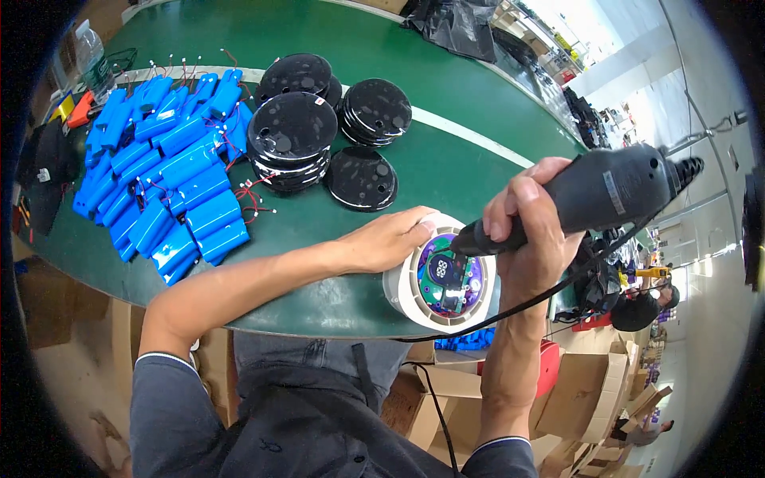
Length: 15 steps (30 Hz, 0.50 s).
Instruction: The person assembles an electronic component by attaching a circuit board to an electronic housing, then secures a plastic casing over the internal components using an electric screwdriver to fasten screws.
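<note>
A white round housing [396, 296] stands at the table's front edge, its open top facing me. Inside it lies a round circuit board [430, 296], green and purple, with a small lit display. My left hand [392, 239] is closed on the housing's left rim, thumb on the edge and fingers partly hidden behind. In my right hand [535, 219] is a black electric screwdriver [610, 191], held slanting with my fingers wrapped round its body. Its front end reaches over the board's upper right part; whether the bit touches a screw cannot be seen.
Blue wrapped battery packs [171, 171] with thin wires lie heaped on the green table [263, 219] at the left. Stacks of black discs [292, 127] stand beyond my left hand. The screwdriver's cord [550, 293] hangs below my right wrist. Cardboard boxes [586, 398] stand below at the right.
</note>
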Each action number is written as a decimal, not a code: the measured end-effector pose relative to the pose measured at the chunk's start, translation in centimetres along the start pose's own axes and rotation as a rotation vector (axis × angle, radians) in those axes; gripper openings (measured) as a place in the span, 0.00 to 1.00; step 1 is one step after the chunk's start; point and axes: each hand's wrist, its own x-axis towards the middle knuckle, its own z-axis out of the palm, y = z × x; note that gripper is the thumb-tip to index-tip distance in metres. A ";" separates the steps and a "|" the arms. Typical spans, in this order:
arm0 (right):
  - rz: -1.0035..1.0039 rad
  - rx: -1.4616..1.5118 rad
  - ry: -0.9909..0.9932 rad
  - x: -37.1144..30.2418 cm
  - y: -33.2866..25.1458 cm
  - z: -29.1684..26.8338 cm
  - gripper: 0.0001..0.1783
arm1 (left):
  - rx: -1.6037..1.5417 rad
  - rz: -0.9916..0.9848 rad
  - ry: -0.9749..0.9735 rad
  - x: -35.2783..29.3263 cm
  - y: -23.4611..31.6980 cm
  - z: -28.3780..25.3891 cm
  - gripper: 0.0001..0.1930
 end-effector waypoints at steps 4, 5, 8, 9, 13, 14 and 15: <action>-0.013 0.062 0.018 -0.2 0.1 -0.6 0.11 | -0.007 -0.008 0.006 -0.2 -0.4 -0.1 0.23; -0.042 0.105 0.036 -0.3 -0.1 -0.8 0.12 | -0.005 -0.006 0.004 -0.2 -0.2 -0.1 0.23; -0.128 0.223 0.033 -0.6 -0.4 -2.7 0.14 | 0.053 0.025 0.077 -0.5 0.4 -0.4 0.23; -0.146 0.232 0.034 -0.7 -0.8 -3.3 0.14 | 0.228 0.213 0.162 -0.5 0.6 -0.7 0.22; -0.147 0.288 0.118 -1.5 -2.0 -4.9 0.14 | 0.488 0.475 0.150 -0.5 3.0 -1.2 0.18; -0.153 0.307 0.145 -1.5 -1.8 -5.0 0.14 | 0.546 0.517 0.127 -0.7 3.3 -1.5 0.18; -0.158 0.303 0.106 -1.5 -2.2 -5.3 0.14 | 0.577 0.530 0.105 -0.5 3.9 -1.1 0.19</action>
